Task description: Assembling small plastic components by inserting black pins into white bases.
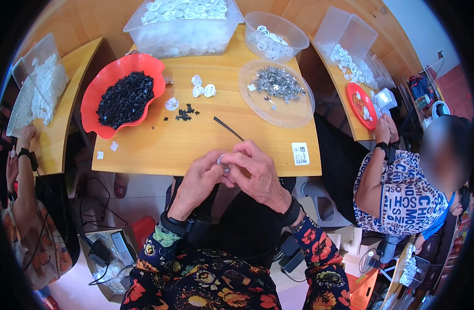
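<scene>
both hands meet at the near edge of the wooden desk. the left hand and the right hand are curled together, fingertips pinching a small white ring-shaped part between them; most of it is hidden by the fingers.

just beyond the hands a thin black stick lies on the desk, slanted. to its right, near the desk's front right corner, sits a small white rectangular label with dark print, lying flat. on the left stands a red wavy-edged bowl heaped with tiny black pieces; a few loose black pieces are scattered beside it, with several white caps near them. to the right rests a clear round lid holding a pile of small metal bits. at the far edge stand a large clear rectangular tub full of white rings and a smaller clear round tub with fewer of them.

another person in a patterned shirt sits at right by a neighbouring desk with a red plate.
</scene>
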`<state>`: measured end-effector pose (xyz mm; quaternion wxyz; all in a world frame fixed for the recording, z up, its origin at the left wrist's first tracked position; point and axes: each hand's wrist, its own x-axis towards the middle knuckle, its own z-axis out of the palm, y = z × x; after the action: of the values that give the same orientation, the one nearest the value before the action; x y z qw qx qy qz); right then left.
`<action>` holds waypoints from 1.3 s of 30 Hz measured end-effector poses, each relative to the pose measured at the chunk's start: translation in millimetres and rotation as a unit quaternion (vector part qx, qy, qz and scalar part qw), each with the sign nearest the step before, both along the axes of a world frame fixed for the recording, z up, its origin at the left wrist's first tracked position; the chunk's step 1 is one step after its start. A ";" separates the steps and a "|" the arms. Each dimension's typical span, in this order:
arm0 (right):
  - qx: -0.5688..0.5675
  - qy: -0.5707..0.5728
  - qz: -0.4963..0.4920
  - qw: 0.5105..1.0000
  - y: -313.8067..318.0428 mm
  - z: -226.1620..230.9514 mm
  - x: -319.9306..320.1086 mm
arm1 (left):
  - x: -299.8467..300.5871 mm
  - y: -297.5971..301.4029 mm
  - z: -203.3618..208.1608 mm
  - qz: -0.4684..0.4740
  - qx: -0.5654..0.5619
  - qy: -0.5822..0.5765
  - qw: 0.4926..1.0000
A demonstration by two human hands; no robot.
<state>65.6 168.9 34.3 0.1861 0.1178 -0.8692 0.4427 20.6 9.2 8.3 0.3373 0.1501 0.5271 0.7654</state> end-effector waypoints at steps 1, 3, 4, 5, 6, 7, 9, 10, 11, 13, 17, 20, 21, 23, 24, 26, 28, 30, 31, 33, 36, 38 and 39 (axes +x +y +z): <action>0.019 0.007 -0.003 1.000 -0.1 0.3 0.7 | 0.4 0.1 -0.5 0.006 0.003 -0.010 1.000; 0.038 0.015 -0.007 0.999 0.4 0.1 1.2 | 1.2 0.7 -0.1 0.015 0.003 -0.018 1.000; 0.086 0.056 -0.012 0.995 1.0 -0.1 1.1 | 1.6 1.0 -0.1 0.025 0.003 -0.026 0.999; 0.133 0.097 -0.016 0.986 1.3 -0.5 1.0 | 2.0 1.1 -0.6 0.025 0.002 -0.026 0.999; 0.132 0.097 -0.017 0.986 0.8 -0.1 1.3 | 2.7 1.1 -1.5 0.033 -0.011 -0.016 0.999; 0.161 0.131 -0.021 0.978 -0.3 0.9 1.6 | 3.4 1.1 -2.2 0.041 -0.025 -0.006 0.999; 0.189 0.163 -0.027 0.968 -2.0 -0.6 2.3 | 4.5 2.0 -2.2 0.046 -0.024 -0.011 0.999; 0.182 0.164 -0.041 0.969 -2.8 -3.4 3.2 | 5.0 2.8 -2.1 0.050 -0.023 -0.016 0.998; 0.176 0.165 -0.055 0.969 -3.7 -6.5 4.3 | 5.4 3.4 -2.2 0.050 -0.023 -0.016 0.998; 0.113 0.130 -0.066 0.983 -6.9 -16.0 8.7 | 6.3 3.6 -1.9 0.044 -0.020 -0.008 0.999; -0.078 -0.009 -0.057 0.995 -8.5 -19.6 14.4 | 5.1 1.9 -2.2 0.040 -0.001 -0.014 0.999; -0.120 -0.047 -0.019 0.991 3.5 -10.8 10.9 | 3.8 -1.2 5.1 -0.004 0.061 -0.051 0.997; -0.120 -0.046 -0.019 0.992 5.7 -8.8 10.5 | 4.2 -0.2 7.7 -0.006 0.056 -0.045 0.997; -0.154 -0.061 0.009 0.986 9.0 -6.1 10.3 | 4.2 1.3 9.6 -0.008 0.051 -0.037 0.998; -0.154 -0.061 0.009 0.986 10.2 -6.8 11.1 | 3.7 1.4 9.5 -0.016 0.042 -0.023 0.999; -0.164 -0.078 0.011 0.983 12.0 -9.8 12.7 | 2.8 1.3 10.0 -0.024 0.032 -0.009 0.999; -0.177 -0.078 0.014 0.981 11.9 -10.7 12.7 | 2.8 1.2 11.1 -0.028 0.035 -0.008 0.999; -0.191 -0.079 0.017 0.978 12.2 -11.2 12.8 | 2.6 1.3 9.5 -0.026 0.035 -0.009 0.999; -0.191 -0.077 0.019 0.978 12.7 -11.2 12.7 | 2.5 1.2 8.9 -0.023 0.036 -0.009 0.999; -0.192 -0.075 0.022 0.978 13.0 -11.3 11.9 | 2.3 0.5 8.7 -0.022 0.040 -0.010 0.999; -0.140 -0.033 0.027 0.989 11.1 -8.6 10.7 | 0.3 -1.4 6.2 -0.024 0.037 -0.007 0.999; -0.069 -0.019 0.012 0.997 7.3 -3.6 11.1 | -0.3 -3.3 5.6 -0.026 0.030 -0.002 0.999; -0.068 -0.019 0.012 0.997 6.4 -4.6 11.8 | 0.2 -3.9 5.9 -0.024 0.035 -0.014 0.999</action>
<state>77.3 175.3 29.7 0.1717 0.1065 -0.8388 0.5056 20.8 5.3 14.2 0.3576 0.1633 0.4917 0.7770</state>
